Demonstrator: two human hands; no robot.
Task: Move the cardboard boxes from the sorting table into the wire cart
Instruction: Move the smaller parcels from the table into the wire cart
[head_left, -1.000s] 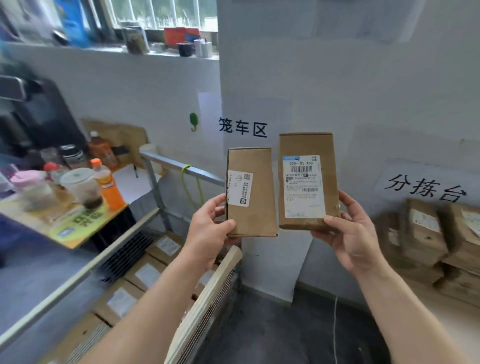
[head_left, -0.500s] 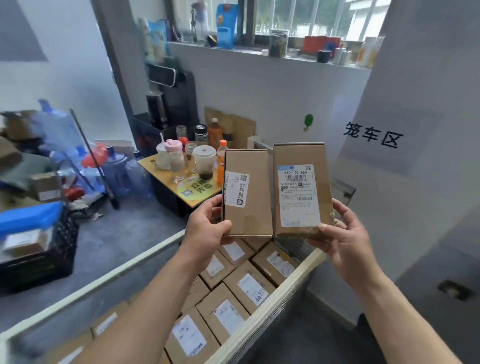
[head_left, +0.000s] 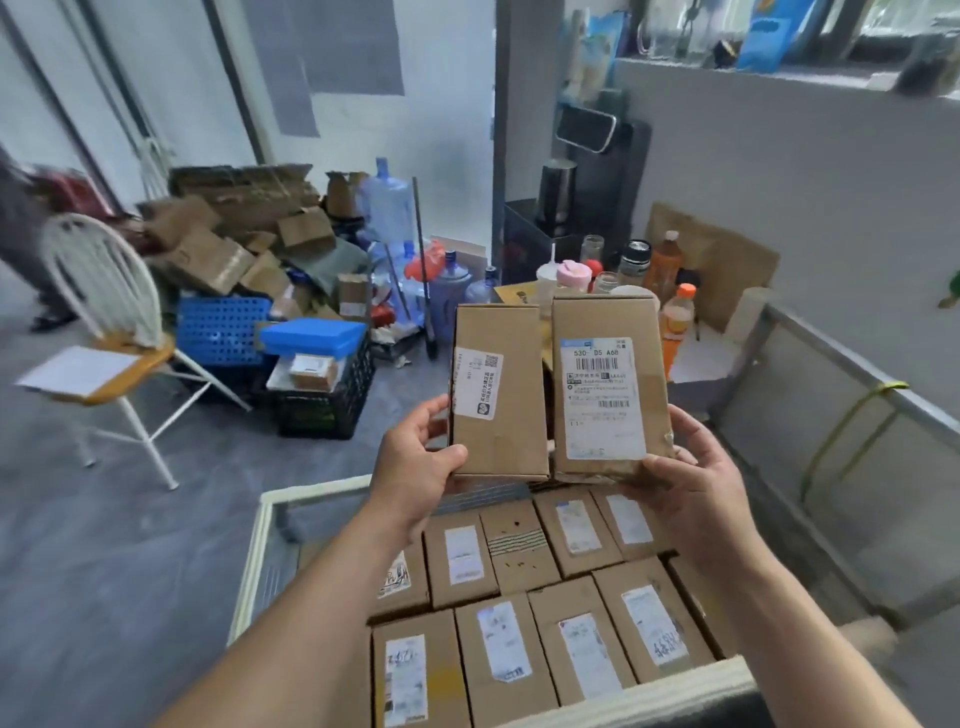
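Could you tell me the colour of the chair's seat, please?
The seat is orange-brown; head view.

I am looking into a parcel sorting room, the back area of a courier depot rather than a shop or a home. The wire cart (head_left: 841, 358) below me is packed with rows of small cardboard boxes (head_left: 587, 654), each with a printed shipping label. Held up in front are a box with a QR sticker (head_left: 498, 415) and a box with a barcode label (head_left: 602, 322). Behind them, empty cartons (head_left: 234, 228), plastic crates (head_left: 322, 400), water jugs (head_left: 387, 202) and drink bottles (head_left: 664, 265) crowd a bare grey floor (head_left: 104, 545).
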